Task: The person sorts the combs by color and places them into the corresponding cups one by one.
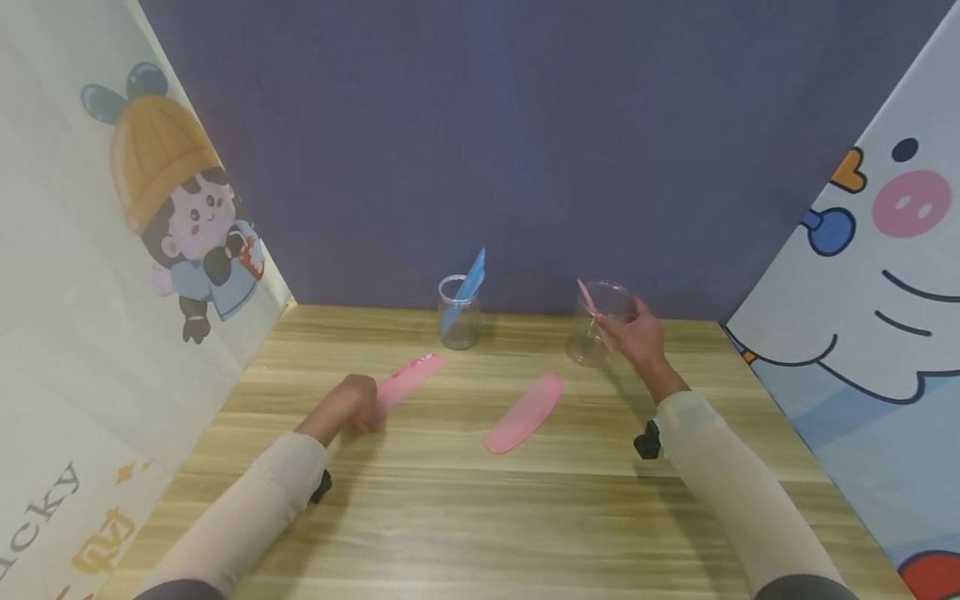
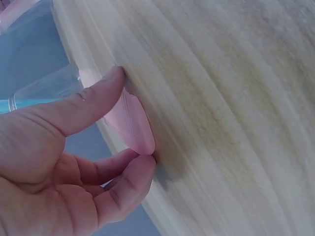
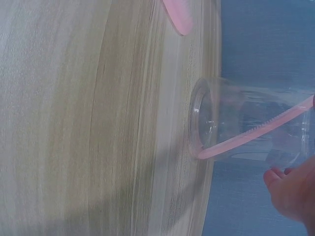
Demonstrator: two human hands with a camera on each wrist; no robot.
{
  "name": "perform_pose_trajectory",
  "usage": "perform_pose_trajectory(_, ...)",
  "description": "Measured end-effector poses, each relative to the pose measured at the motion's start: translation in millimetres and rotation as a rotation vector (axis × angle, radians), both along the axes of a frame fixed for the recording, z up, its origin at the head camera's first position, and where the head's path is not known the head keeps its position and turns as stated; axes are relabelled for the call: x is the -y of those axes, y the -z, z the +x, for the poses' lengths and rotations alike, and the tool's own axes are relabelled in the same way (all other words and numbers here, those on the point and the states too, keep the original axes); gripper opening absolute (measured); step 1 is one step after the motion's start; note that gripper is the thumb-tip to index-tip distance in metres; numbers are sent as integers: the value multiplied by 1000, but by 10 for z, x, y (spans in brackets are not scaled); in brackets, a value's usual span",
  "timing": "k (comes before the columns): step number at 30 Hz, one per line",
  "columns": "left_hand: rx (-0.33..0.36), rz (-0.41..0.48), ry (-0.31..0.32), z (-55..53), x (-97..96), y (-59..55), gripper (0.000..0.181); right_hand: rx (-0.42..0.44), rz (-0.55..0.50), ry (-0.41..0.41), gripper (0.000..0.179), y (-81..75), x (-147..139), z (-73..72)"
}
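Note:
My left hand (image 1: 360,404) pinches one end of a pink comb (image 1: 411,375) between thumb and fingers, low over the wooden tabletop; the left wrist view shows the thumb at one edge of this comb (image 2: 130,123) and fingertips at its rounded end. On the right, my right hand (image 1: 639,337) grips a clear plastic cup (image 1: 581,350) near its rim. A second pink comb (image 3: 256,132) leans diagonally inside that cup, its teeth visible in the right wrist view. Between the hands, a third pink comb (image 1: 525,412) lies flat on the table.
Another clear cup (image 1: 459,333) stands upright toward the back, with blue combs (image 1: 468,292) leaning in it. Behind the wooden table (image 1: 480,525) rises a dark blue-grey wall (image 1: 510,150). Printed cartoon panels (image 1: 885,275) flank both sides.

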State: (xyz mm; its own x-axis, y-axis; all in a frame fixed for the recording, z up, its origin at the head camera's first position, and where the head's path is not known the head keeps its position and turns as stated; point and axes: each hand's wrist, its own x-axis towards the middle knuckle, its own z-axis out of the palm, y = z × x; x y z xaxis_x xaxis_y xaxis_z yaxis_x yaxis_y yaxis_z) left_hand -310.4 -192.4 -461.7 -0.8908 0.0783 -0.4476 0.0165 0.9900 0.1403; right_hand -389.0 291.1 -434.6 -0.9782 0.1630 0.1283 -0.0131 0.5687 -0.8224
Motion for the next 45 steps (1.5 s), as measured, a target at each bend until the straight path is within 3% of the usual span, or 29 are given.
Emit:
perform_pose_trajectory(3, 8, -21, 10, 9, 5, 11, 25, 0, 0, -1, 104, 6, -1, -3)
perform_pose_trajectory(4, 14, -29, 3, 75, -54, -115, 23, 1, -1, -1, 103, 7, -4, -6)
perform_pose_trajectory(12, 26, 47, 25, 90, -62, -142, 10, 12, -2, -11, 105, -4, -6, 3)
perform_pose_trajectory(20, 6, 133, 0, 61, 8, -199, 43, 22, 6, -15, 105, -4, -5, 15)
perform_pose_trajectory(28, 49, 321, -34, 72, 123, -308, 58, 17, -10, -23, 105, -11, -6, 25)
perform_pose_trajectory(32, 46, 387, -40, 23, 175, -301, 64, 18, 5, -25, 105, 0, -18, 27)
perform_pose_trajectory(39, -23, 465, 28, -68, 232, -317, 57, 14, 8, -12, 105, 22, -18, 12)
perform_pose_trajectory(45, -8, 639, -57, -121, 254, -324, 56, 23, -6, -19, 106, -4, -9, 24)
